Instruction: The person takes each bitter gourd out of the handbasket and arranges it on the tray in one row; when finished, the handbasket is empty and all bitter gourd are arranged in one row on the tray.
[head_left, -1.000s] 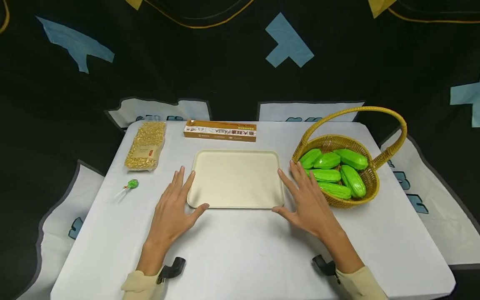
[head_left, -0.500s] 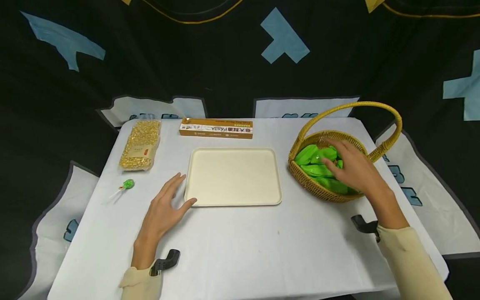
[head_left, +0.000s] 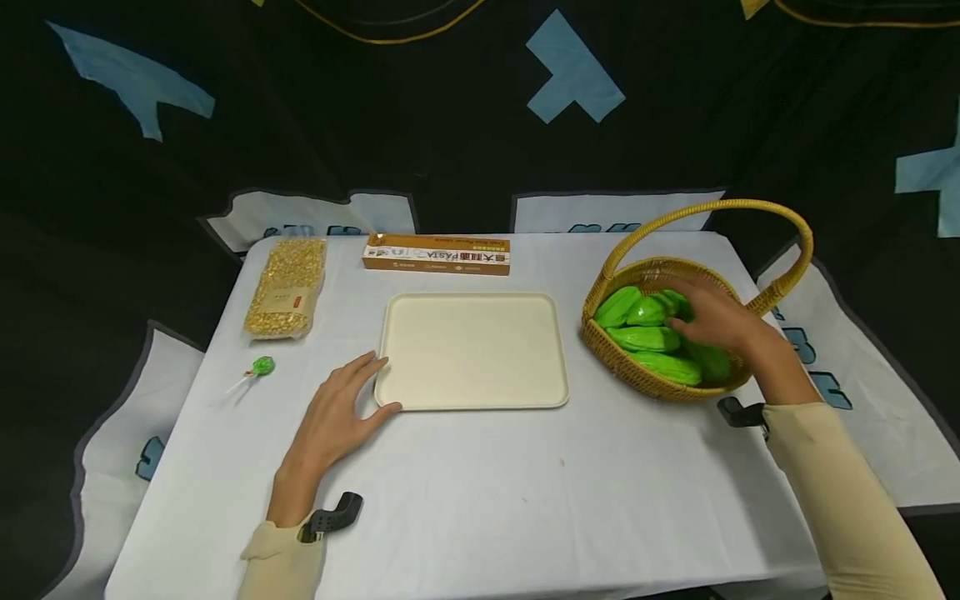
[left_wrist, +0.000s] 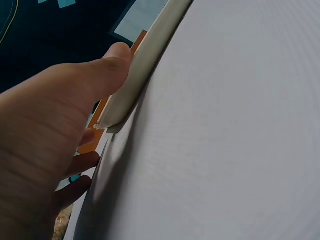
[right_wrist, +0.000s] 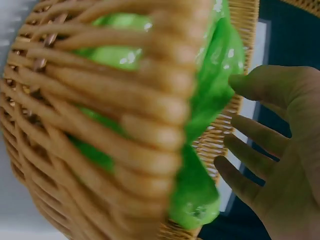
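Work is being seen at an opening stage — the cream tray [head_left: 471, 350] is lying bare in the middle of the white table [head_left: 480, 492], and nothing is being carried across to it yet. The green gourds [head_left: 645, 337] are all lying in the wicker basket [head_left: 637, 379] just beside the tray. The right hand [head_left: 716, 321] is being lowered over them inside the basket; in the right wrist view its fingers [right_wrist: 255, 135] are being held apart and nearly straight beside a gourd, nothing being clasped. The tray is being steadied at its near left corner by the left hand [head_left: 337, 417], flat on the table, thumb [left_wrist: 107, 62] pressed to the rim. Everything from lifting a gourd onward is being judged as undone.
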